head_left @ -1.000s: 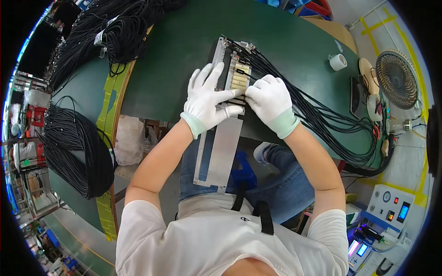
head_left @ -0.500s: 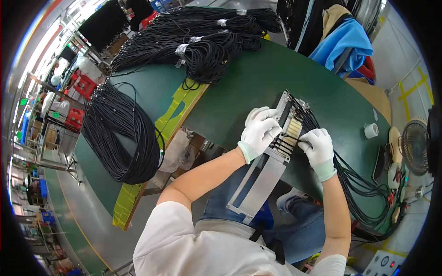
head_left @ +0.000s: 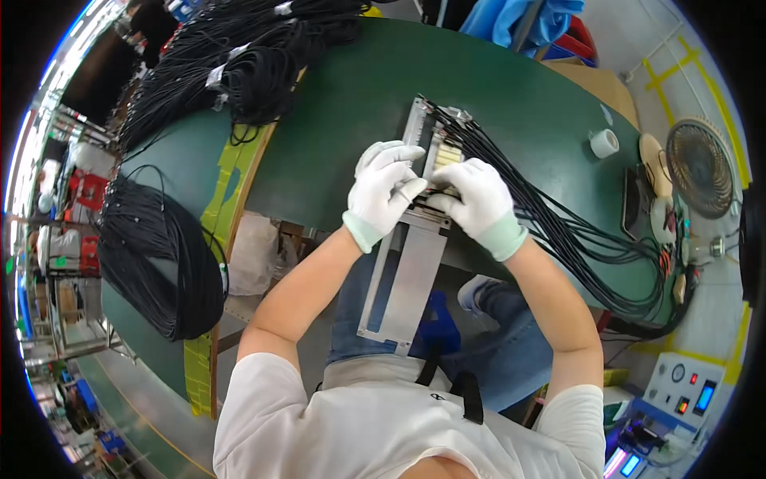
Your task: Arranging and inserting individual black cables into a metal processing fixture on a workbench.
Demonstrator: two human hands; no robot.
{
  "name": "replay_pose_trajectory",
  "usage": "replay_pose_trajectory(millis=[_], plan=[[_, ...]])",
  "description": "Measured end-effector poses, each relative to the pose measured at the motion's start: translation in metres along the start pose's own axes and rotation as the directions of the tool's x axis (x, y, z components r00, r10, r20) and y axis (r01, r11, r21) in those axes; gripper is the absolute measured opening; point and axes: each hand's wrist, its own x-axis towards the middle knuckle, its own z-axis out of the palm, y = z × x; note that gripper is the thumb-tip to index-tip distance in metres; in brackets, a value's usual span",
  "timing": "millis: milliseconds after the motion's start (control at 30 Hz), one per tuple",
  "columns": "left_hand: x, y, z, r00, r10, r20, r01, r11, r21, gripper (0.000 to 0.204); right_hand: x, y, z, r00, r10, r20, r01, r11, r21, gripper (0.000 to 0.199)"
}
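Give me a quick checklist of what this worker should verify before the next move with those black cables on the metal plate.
1. Both hands on the work: left hand and right hand rest on the metal plate: ok.
2. Gloves on both hands: ok.
3. Black cables run off to the right without visible knots: ok.
4. Cable ends seated in the plate's slots: cannot tell, fingers cover them.
5. Plate supported: its near end overhangs the green table: not ok.

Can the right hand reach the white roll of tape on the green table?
Probably yes. The right hand is busy on the metal jig, but the white tape roll lies to its right on the green table, with only flat black cables between.
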Motion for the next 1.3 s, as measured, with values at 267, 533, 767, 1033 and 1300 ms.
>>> replay_pose_trajectory(millis=[267, 533, 767, 1033, 1300], plan=[[0.0, 0.007, 0.002, 0.995, -0.062, 0.083, 0.065, 0.998, -0.024, 0.012, -0.011, 0.003, 0.0, 0.992, 0.113, 0.058, -0.114, 0.993, 0.013, 0.016], [-0.006, -0.005, 0.002, 0.99, -0.143, 0.006, 0.143, 0.989, -0.041, 0.015, -0.013, 0.004, 0.0, 0.995, -0.088, -0.047, 0.074, 0.965, -0.251, 0.009], [-0.01, -0.014, 0.012, 0.956, -0.252, -0.153, 0.275, 0.948, 0.158, 0.016, -0.023, 0.031, -0.022, 0.976, 0.213, -0.045, -0.211, 0.976, 0.046, 0.007], [-0.008, -0.01, 0.008, 0.949, -0.299, -0.097, 0.311, 0.94, 0.139, 0.015, -0.023, 0.033, -0.029, 0.986, 0.162, 0.027, -0.154, 0.971, -0.183, 0.005], [-0.009, -0.009, 0.005, 0.947, -0.313, -0.069, 0.318, 0.945, 0.074, 0.017, -0.023, 0.028, -0.03, 0.993, 0.101, 0.066, -0.089, 0.983, -0.159, 0.004]])
